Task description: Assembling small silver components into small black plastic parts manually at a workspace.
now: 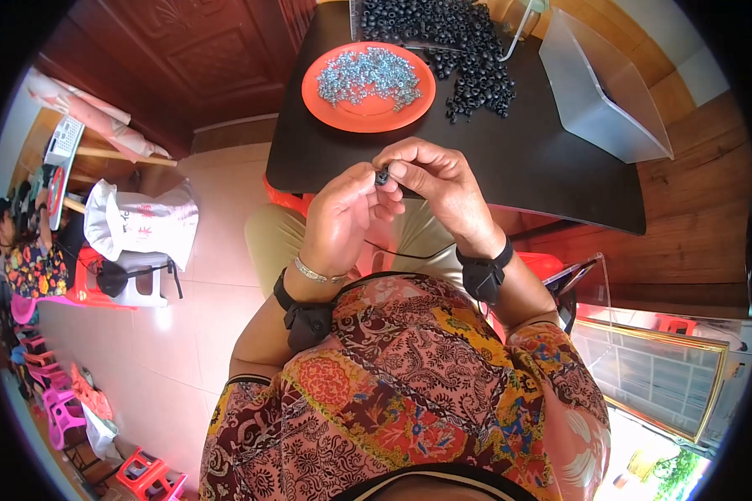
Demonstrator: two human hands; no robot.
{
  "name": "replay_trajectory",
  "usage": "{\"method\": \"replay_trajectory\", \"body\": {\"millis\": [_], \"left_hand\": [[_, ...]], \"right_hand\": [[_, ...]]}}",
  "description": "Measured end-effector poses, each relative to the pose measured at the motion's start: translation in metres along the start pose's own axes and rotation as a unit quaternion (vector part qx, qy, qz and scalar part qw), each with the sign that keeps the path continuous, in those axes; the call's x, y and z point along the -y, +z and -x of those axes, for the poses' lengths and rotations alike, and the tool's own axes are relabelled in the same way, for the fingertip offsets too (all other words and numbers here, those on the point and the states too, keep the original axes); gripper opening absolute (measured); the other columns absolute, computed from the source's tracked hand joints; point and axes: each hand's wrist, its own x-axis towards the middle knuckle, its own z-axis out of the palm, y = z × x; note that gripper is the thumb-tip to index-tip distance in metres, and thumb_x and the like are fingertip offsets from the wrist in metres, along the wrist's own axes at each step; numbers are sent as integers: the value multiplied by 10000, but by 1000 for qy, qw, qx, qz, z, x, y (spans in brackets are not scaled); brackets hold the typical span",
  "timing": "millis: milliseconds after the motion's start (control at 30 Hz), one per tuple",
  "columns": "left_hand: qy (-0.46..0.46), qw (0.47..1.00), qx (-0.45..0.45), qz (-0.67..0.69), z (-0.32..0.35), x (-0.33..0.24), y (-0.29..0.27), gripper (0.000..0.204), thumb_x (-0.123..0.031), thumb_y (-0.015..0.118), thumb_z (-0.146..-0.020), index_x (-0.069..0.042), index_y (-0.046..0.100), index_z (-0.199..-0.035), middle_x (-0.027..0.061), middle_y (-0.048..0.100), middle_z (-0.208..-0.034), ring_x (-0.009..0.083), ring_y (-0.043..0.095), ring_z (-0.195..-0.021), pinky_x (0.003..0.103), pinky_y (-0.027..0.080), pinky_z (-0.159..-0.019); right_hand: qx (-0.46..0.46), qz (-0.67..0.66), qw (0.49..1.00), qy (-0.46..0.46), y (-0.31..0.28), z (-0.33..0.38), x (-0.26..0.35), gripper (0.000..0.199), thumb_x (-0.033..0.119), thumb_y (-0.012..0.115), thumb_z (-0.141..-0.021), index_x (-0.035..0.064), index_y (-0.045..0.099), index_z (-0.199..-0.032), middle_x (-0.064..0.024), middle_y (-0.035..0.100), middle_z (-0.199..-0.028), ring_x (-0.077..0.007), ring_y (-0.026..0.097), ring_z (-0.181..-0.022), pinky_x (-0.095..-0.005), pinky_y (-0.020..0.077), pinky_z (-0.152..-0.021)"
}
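Observation:
A small black round part (382, 178) is pinched between the thumb and fingertips of my left hand (340, 213), just off the near edge of the table. My right hand (443, 179) meets it there, thumb and index finger closed against the same part. Anything smaller between those fingertips is too small to make out. Beyond my hands, an orange-red plate (363, 123) holds many small silvery metal pieces (368, 75). To its right lies a heap of similar black parts (480, 88), spilling out of a clear container lying at the table's far edge.
The dark table (543, 179) carries a translucent plastic bin (606, 100) on its right. A white sack (142, 221) rests on a stool at left. Farther left another person (33, 259) sits near pink stools (63, 413). A red stool (146, 476) stands lower left.

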Motion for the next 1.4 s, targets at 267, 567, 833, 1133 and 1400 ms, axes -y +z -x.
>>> {"method": "replay_trajectory", "body": {"millis": [267,567,833,1133,1400], "left_hand": [[-3,1000,4,2,-1,1,-2,263,-271,458,-964,-47,593,-939,55,619,-900,166,599,-817,277,429,-737],[-12,1000,-11,20,-2,1,-1,272,-282,437,-976,-47,575,-970,46,609,-913,158,588,-834,288,434,-747],[-18,999,-10,33,-2,2,0,258,-266,432,-978,-54,580,-983,32,596,-936,138,559,-860,286,429,-762],[-10,998,-14,55,-1,5,3,250,-246,437,-984,-36,573,-989,33,583,-947,121,531,-872,290,421,-781],[-1,998,-20,53,-1,4,5,249,-224,436,-984,-13,567,-981,52,587,-959,125,542,-888,295,417,-813]], "right_hand": [[-9,-13,1000,5,0,1,0,108,36,568,-948,-11,652,-997,-41,652,-887,-89,584,-788,-256,502,-723],[-68,454,831,-314,4,-2,1,133,6,705,-783,42,673,-907,-87,681,-924,-257,638,-854,-339,517,-743],[-75,460,826,-317,5,-1,-5,133,24,716,-781,35,676,-907,-95,688,-914,-261,645,-851,-346,523,-739],[-89,442,831,-325,6,1,-7,209,52,754,-741,30,671,-931,-103,687,-938,-269,648,-845,-347,524,-742],[-91,484,795,-354,7,0,-11,356,86,799,-638,69,657,-965,-67,672,-947,-251,645,-849,-359,526,-761]]}}
